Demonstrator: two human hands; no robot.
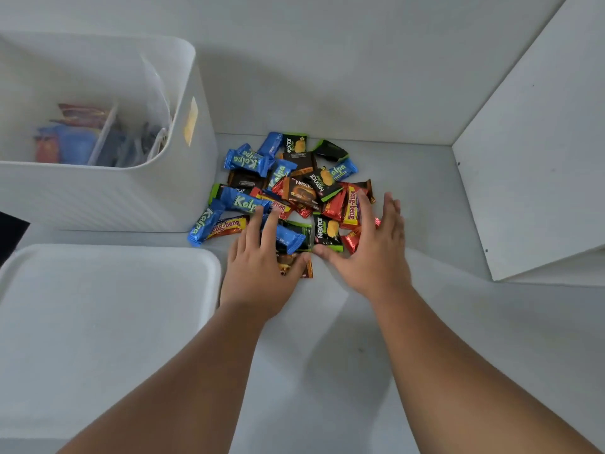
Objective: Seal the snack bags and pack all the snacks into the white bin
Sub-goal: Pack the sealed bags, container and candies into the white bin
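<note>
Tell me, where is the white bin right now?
Head view, upper left: the white bin stands just left of the snack pile, behind a flat white tray.

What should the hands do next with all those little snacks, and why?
Probably draw both hands together and scoop up a bunch from the snack pile. The left hand and the right hand lie open on the pile's near side, gripping nothing. Many snacks are not yet packed, and the white bin stands open just left of the pile.
</note>
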